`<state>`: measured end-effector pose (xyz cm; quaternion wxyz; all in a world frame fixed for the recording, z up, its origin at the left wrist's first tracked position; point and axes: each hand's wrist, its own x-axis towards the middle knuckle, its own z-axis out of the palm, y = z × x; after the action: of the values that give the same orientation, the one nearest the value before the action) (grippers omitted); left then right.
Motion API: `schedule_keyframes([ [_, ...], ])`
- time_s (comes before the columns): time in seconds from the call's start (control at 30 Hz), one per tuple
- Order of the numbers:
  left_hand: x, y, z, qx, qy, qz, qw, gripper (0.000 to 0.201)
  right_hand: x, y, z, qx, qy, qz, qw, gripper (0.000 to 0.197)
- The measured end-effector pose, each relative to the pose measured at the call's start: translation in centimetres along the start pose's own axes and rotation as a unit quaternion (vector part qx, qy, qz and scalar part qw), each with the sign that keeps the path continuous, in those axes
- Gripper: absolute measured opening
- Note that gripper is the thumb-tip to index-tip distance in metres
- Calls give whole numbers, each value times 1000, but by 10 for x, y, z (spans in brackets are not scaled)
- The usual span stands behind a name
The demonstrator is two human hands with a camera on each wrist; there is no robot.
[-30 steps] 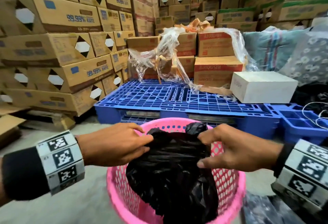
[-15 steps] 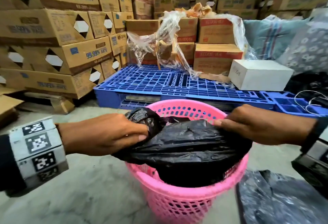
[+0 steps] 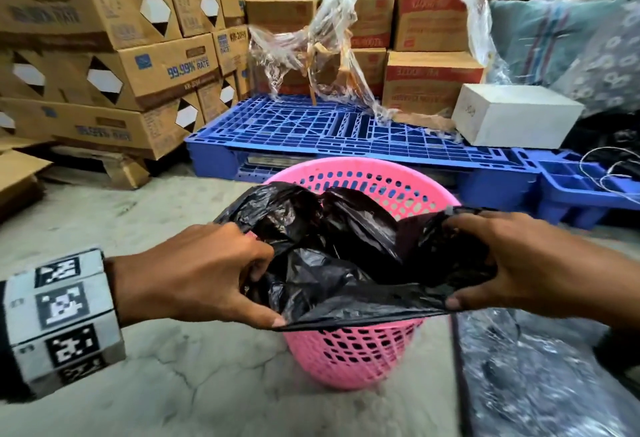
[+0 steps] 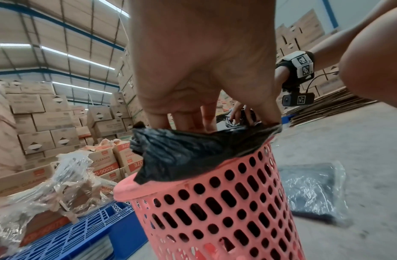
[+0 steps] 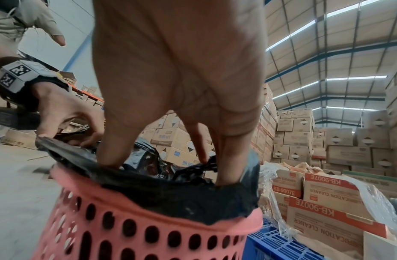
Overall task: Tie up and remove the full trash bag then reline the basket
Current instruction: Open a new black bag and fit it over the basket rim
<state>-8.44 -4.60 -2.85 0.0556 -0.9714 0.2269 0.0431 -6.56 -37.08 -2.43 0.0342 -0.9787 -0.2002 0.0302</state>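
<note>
A pink perforated basket (image 3: 349, 350) stands on the concrete floor. A black trash bag (image 3: 346, 256) sits in it, its mouth stretched wide across the near rim. My left hand (image 3: 266, 284) grips the bag's left edge, thumb under and fingers curled over the film. On the opposite side my right hand (image 3: 485, 256) pinches the right edge. In the left wrist view my fingers (image 4: 204, 121) dip into the bag (image 4: 193, 151) above the basket (image 4: 226, 211). The right wrist view shows that hand's fingers (image 5: 228, 168) inside the bag's edge (image 5: 171, 193), which folds over the basket's rim (image 5: 126, 207).
A blue plastic pallet (image 3: 346, 131) lies just behind the basket, carrying cartons, torn clear wrap (image 3: 329, 55) and a white box (image 3: 516, 114). Stacked cardboard boxes (image 3: 156, 66) wall off the left. A clear-wrapped dark pack (image 3: 536, 367) lies on the floor at right.
My hands have drawn apart, pulling the bunched bag open across the basket's mouth. The bag's edge now lies over the near rim. My view has pulled back from the basket.
</note>
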Motion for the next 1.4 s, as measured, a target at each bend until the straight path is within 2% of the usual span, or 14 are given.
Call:
schedule_keyframes([
  [0.1,-5,9,6,59,-28,-30,997,72,-6,5,15,-7,-18,25,1000,121],
  [0.3,-9,8,29,93,-26,-49,994,77,-15,16,41,47,-16,52,997,137],
  [0.4,-8,-4,38,47,40,-64,996,68,-10,24,46,93,26,65,993,132],
  [0.5,-4,-22,44,-75,101,-64,990,45,-1,35,45,180,28,29,983,117],
  [0.57,-2,-32,48,-172,130,-71,974,31,2,41,43,248,18,2,968,102],
  [0.67,4,-44,52,-283,179,-88,938,9,11,50,39,381,7,-11,925,88],
  [0.73,9,-48,55,-326,196,-88,921,12,16,60,39,424,9,19,906,87],
  [0.8,15,-52,58,-361,215,-95,902,15,19,66,36,401,52,51,913,70],
  [0.87,24,-56,60,-400,235,-112,879,14,23,73,36,363,92,85,923,65],
  [0.93,33,-58,61,-414,252,-133,864,13,30,71,36,315,155,91,932,45],
  [1.03,45,-61,63,-404,277,-154,858,12,42,69,40,217,251,72,941,43],
  [1.13,54,-63,66,-385,292,-179,857,16,46,68,41,164,262,80,948,39],
  [1.27,65,-63,62,-372,261,-195,869,48,47,65,34,175,214,24,961,15],
  [1.4,76,-67,58,-386,205,-201,877,58,60,68,40,158,142,-16,977,64],
])
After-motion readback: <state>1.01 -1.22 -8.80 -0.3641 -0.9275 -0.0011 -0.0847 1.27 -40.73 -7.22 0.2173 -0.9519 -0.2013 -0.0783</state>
